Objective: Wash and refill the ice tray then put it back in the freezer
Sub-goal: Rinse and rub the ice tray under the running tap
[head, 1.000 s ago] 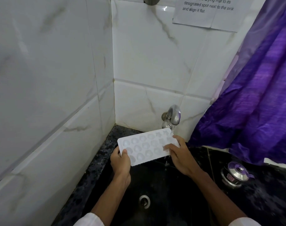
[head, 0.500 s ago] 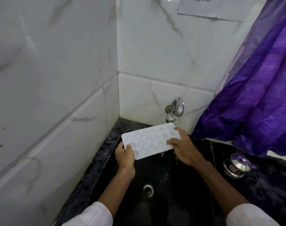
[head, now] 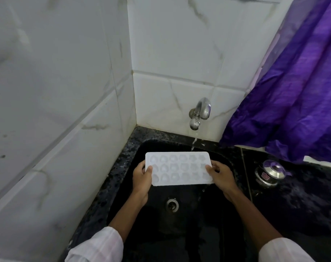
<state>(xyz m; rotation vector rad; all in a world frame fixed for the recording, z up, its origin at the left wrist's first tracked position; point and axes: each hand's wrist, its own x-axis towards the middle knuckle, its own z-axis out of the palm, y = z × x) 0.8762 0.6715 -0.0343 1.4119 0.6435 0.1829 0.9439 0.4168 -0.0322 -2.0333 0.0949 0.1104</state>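
A white ice tray (head: 178,168) with several shaped cavities is held level over the black sink (head: 181,233). My left hand (head: 142,178) grips its left end, thumb on top. My right hand (head: 220,176) grips its right end. A chrome tap (head: 200,112) on the back wall runs a thin stream of water (head: 194,143) that falls just behind the tray's far right edge. Water drips from the tray's near right corner.
The sink drain (head: 172,204) lies below the tray. White marble tiles close in the left and back. A purple curtain (head: 296,91) hangs at the right above the black counter, where a small steel pot with a glass lid (head: 270,173) stands.
The tray has come down and toward me, away from under the tap, and turned from tilted to level. The view has tipped downward, showing more of the sink.
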